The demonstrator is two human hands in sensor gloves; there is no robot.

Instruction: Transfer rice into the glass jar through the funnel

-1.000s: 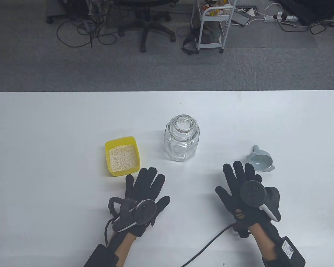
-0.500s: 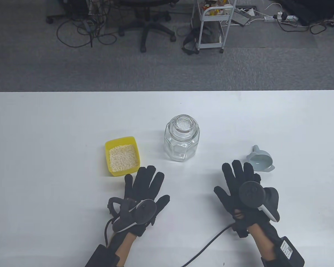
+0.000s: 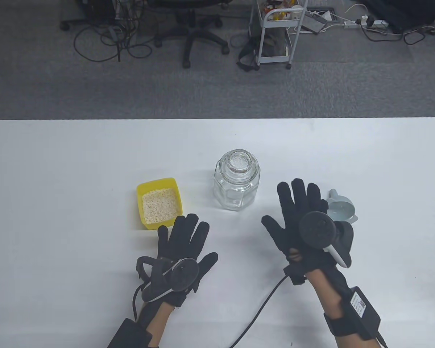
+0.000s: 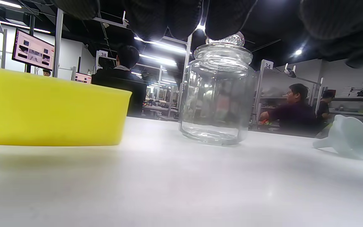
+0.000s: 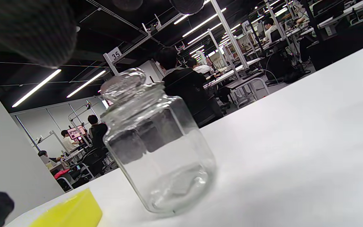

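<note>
A clear glass jar [image 3: 236,183] with its glass lid on stands mid-table; it also shows in the left wrist view [image 4: 217,94] and the right wrist view [image 5: 156,142]. A yellow tub of rice [image 3: 159,203] sits to its left, seen from the side in the left wrist view [image 4: 55,113]. A pale funnel [image 3: 340,209] lies on its side at the right and shows in the left wrist view [image 4: 348,137]. My left hand [image 3: 185,235] lies open and empty just below the tub. My right hand [image 3: 297,206] is open, fingers spread, between jar and funnel, holding nothing.
The white table [image 3: 58,181] spans the view, its far edge in front of grey carpet. A black cable [image 3: 261,311] runs from my right wrist toward the near edge. An office chair [image 3: 192,32] and a white cart [image 3: 275,32] stand beyond the table.
My right hand has moved up and left, toward the jar and beside the funnel. My left hand has shifted slightly left and up toward the tub.
</note>
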